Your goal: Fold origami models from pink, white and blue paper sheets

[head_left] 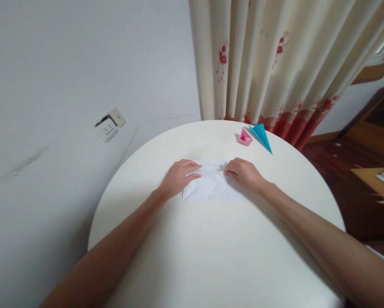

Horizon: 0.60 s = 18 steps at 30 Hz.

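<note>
A white sheet of paper (211, 185) lies flat on the round white table (211, 256), folded into a broad rectangle. My left hand (178, 176) rests palm down on its left edge, fingers pressed on the paper. On the sheet's right upper part my right hand (245, 173) presses down with curled fingers. Both hands touch the paper without lifting it.
A small pink folded paper shape (245, 137) and a blue folded paper plane (261, 135) lie at the table's far edge. A cream curtain with red flowers (275, 64) hangs behind. A wall socket (109, 124) sits on the white wall at left. Dark wooden floor lies at right.
</note>
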Available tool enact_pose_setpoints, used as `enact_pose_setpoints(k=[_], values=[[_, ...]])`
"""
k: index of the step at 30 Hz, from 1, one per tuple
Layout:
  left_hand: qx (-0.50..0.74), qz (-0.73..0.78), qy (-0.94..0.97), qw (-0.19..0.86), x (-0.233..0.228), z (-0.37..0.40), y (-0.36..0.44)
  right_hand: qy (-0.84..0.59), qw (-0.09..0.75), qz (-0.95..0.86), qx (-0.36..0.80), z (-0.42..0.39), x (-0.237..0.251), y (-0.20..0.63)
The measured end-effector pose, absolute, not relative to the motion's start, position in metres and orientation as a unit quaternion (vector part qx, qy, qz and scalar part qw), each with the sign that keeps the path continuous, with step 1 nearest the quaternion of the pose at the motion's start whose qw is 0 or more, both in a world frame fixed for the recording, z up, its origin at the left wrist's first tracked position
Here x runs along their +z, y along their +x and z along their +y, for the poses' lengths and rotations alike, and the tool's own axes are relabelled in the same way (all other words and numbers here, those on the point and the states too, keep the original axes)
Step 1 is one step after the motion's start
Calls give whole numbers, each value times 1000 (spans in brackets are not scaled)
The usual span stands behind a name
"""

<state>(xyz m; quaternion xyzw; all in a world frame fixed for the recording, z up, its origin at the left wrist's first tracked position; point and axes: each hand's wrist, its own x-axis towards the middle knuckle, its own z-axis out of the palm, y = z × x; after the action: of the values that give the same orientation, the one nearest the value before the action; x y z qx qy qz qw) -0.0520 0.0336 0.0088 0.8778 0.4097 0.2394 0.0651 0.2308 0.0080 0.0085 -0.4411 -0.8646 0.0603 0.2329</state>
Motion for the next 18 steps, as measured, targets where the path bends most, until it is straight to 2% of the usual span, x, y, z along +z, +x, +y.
enact_pose_setpoints(k=[6, 18], values=[[248, 410, 867, 135, 6, 35, -53, -455, 225, -859, 64, 11, 3, 231], [326, 440, 830, 107, 10, 31, -51, -464, 223, -855, 64, 15, 0, 239]])
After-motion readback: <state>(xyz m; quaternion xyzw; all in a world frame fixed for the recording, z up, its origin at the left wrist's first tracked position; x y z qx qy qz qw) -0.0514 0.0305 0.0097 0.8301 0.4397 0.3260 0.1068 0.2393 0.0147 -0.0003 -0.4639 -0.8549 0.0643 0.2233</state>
